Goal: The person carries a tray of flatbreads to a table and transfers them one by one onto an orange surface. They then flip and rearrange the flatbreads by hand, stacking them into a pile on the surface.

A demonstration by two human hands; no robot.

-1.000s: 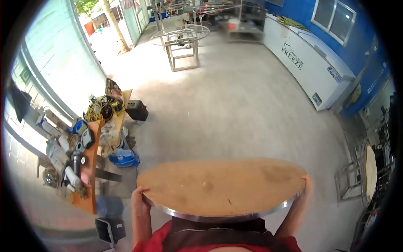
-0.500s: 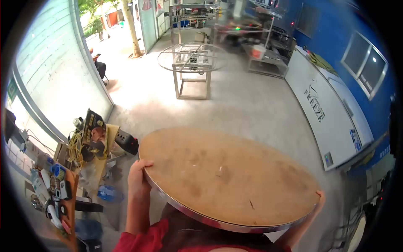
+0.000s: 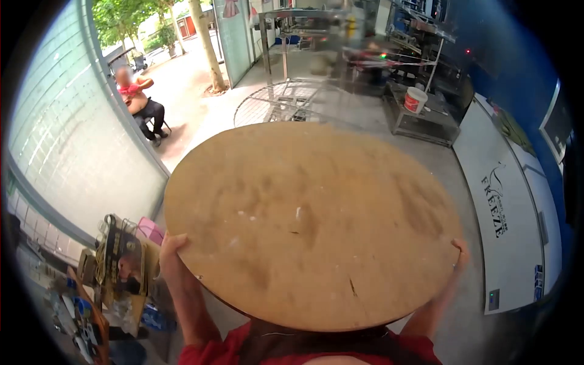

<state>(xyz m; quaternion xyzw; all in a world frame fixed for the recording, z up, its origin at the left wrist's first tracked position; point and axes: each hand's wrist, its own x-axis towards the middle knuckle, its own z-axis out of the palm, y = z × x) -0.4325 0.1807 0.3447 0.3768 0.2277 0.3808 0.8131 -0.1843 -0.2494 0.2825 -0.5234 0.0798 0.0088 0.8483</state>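
A large round wooden board, brown with dark smudges and a few scratches, spans the middle of the head view in front of my body. My left hand grips its left edge, thumb on top and the other fingers out of sight beneath. At the opposite edge my right hand is closed on the rim, with only part of the fingers showing. Past the board's far edge, a round wire rack on a metal stand shows, the stand mostly covered by the board.
A white chest freezer stands along the right wall. Back right, a white bucket rests on a low metal table. To the left are a cluttered shelf and a black printed box. A person sits outside the doorway.
The board has risen in view and tilted to show more of its top, both hands still on it. The view has shifted left, showing more of the seated person outside.
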